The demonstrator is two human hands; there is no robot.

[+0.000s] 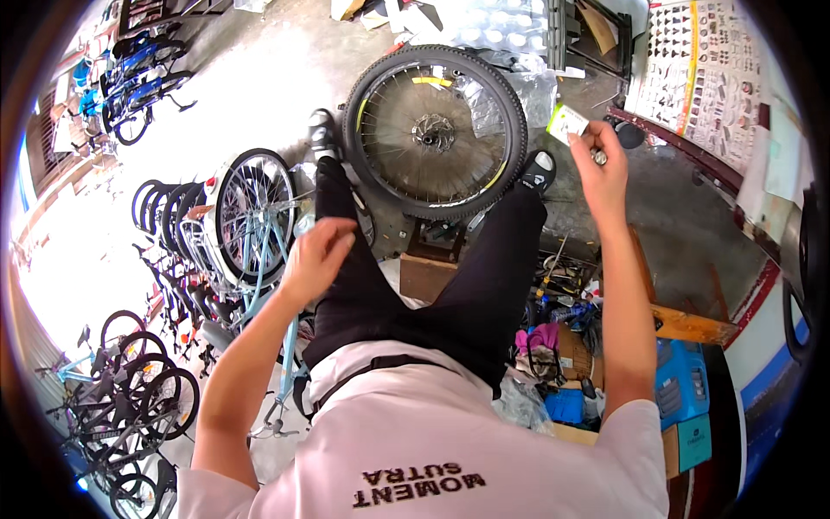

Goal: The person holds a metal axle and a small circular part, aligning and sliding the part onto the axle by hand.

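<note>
Head view shows a bicycle wheel with a knobby black rubber tyre and dark rim (434, 134) face-on between the person's two black-and-white shoes (538, 172), over the grey concrete floor (566, 208). The right hand (601, 156) is held out beyond the tyre, toward the floor's right edge, where a dark red metal rail (679, 147) runs; its thumb and fingers pinch a small flat white-and-green card packet (565, 124). Tucked in the same fingers is something small and silvery (598, 156), perhaps a metal part, though it is too small to be sure. The left hand (318, 253) hangs above the left thigh, fingers loosely bent and apart, with nothing visible in them.

The likeliest trouble is a drop: with one hand managing both items, loosening the pinch on the packet could let the silvery piece slip. Falling near the tyre, it could vanish among the crumpled clear plastic film (529, 97); nearer the body, it could land in the jumbled tools (553, 272) beside the right leg. Both shoes sit just beside the tyre, so a careless shift could knock the wheel.
</note>
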